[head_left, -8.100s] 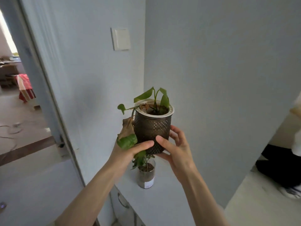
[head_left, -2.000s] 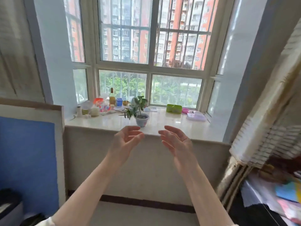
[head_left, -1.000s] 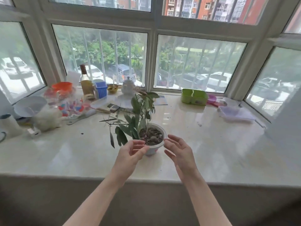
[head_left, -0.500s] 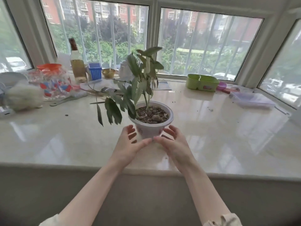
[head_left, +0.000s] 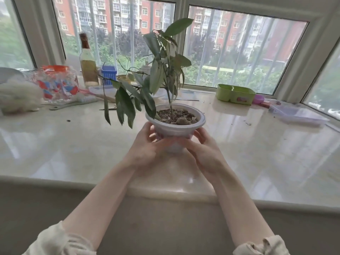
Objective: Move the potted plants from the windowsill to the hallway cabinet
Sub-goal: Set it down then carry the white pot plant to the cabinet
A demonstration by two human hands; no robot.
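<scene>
A potted plant in a white plastic pot with long drooping green leaves is over the pale marble windowsill, near its front middle. My left hand wraps the pot's left side and my right hand wraps its right side, thumbs meeting across the front. The pot's base is hidden behind my fingers, so I cannot tell whether it rests on the sill or is just off it.
At the back left of the sill stand a glass bottle, a blue basket, a clear jar with an orange lid and a fluffy white bundle. A green box and a clear tray lie at the right.
I have walked from the hallway cabinet to the window. Over the last second both hands went from open beside the pot to closed around it, and the pot now looks nearer.
</scene>
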